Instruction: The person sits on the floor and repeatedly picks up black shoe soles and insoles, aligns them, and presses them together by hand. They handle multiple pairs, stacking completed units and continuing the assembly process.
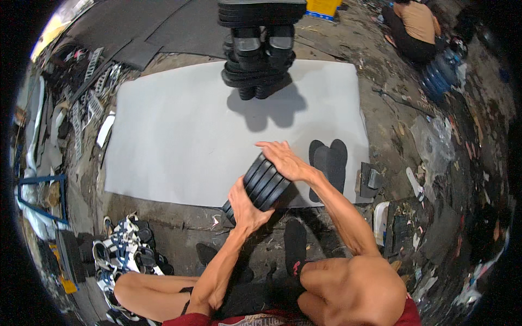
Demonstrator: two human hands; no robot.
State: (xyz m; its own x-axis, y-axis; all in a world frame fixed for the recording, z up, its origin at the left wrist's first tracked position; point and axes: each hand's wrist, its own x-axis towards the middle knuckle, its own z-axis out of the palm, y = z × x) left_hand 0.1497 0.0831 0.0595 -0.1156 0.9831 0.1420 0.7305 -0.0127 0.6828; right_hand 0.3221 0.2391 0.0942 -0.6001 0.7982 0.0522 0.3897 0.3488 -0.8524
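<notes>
Between my hands is a tilted stack of black shoe soles (267,186), their edges showing as parallel ridges. My left hand (247,209) wraps round its near left side, thumb toward me. At the far upper end my right hand (284,158) grips the stack, fingers bent over the top. The stack is held over the near edge of a pale grey sheet (163,136) on the ground. Right of my right hand, flat dark sole-shaped pieces (329,163) lie overlapping on the sheet. Beyond my hands, a tall pile of black soles (258,60) stands at the sheet's far edge.
A heap of white and dark sandals (130,247) lies by my left leg. Cut strap scraps (89,103) and a blue metal frame (42,198) are further left. At the far right a person (416,27) squats near a blue water bottle (439,75). Dark sheets (130,30) cover the far left ground.
</notes>
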